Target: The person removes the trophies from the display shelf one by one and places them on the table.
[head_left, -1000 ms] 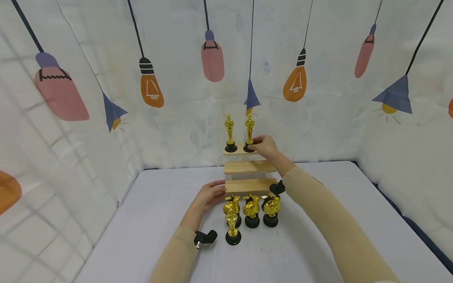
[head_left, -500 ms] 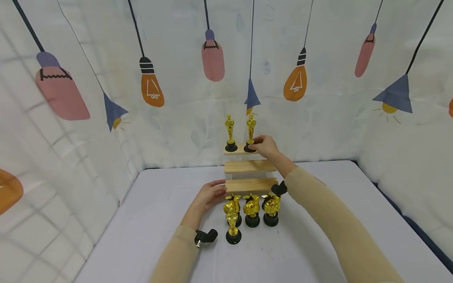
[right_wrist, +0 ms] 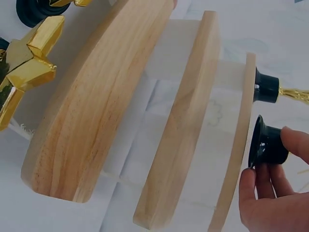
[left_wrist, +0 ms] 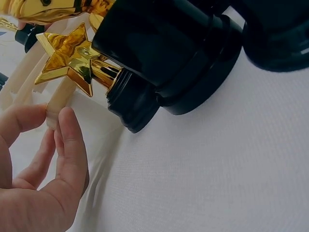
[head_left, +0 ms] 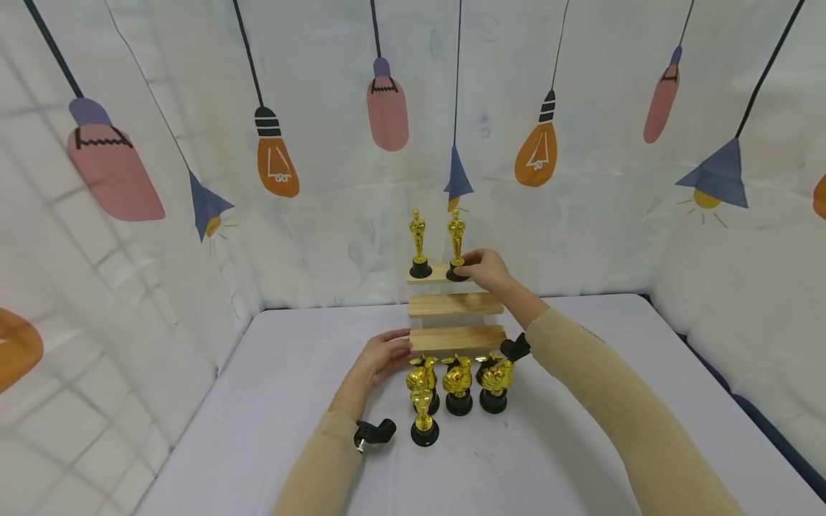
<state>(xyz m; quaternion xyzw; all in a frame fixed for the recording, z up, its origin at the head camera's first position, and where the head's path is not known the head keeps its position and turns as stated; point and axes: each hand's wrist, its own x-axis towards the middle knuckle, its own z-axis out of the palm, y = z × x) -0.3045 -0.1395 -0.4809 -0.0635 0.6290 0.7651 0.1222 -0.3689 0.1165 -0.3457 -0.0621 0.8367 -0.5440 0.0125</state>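
My right hand (head_left: 485,271) holds a gold statuette trophy (head_left: 457,233) by its black base (right_wrist: 273,146), which sits close over the top board of a three-tier wooden stand (head_left: 454,304). A second statuette trophy (head_left: 418,236) stands upright to the left on that board. The middle and bottom boards bear nothing. My left hand (head_left: 382,356) pinches the left end of the bottom board (left_wrist: 59,102) between thumb and fingers. Before the stand are rounded gold trophies (head_left: 458,380) in a row, with star trophies (left_wrist: 72,59) partly hidden behind them.
One more gold trophy (head_left: 424,423) stands in front of the row's left end. The white-covered table (head_left: 310,373) meets a hanging cloth (head_left: 323,251) printed with lamps, close behind the stand. My right forearm (head_left: 606,387) reaches over the table's right side.
The held trophy has shifted very slightly to the right, away from the other statuette, and my right wrist has moved a little right with it. My left hand keeps its place.
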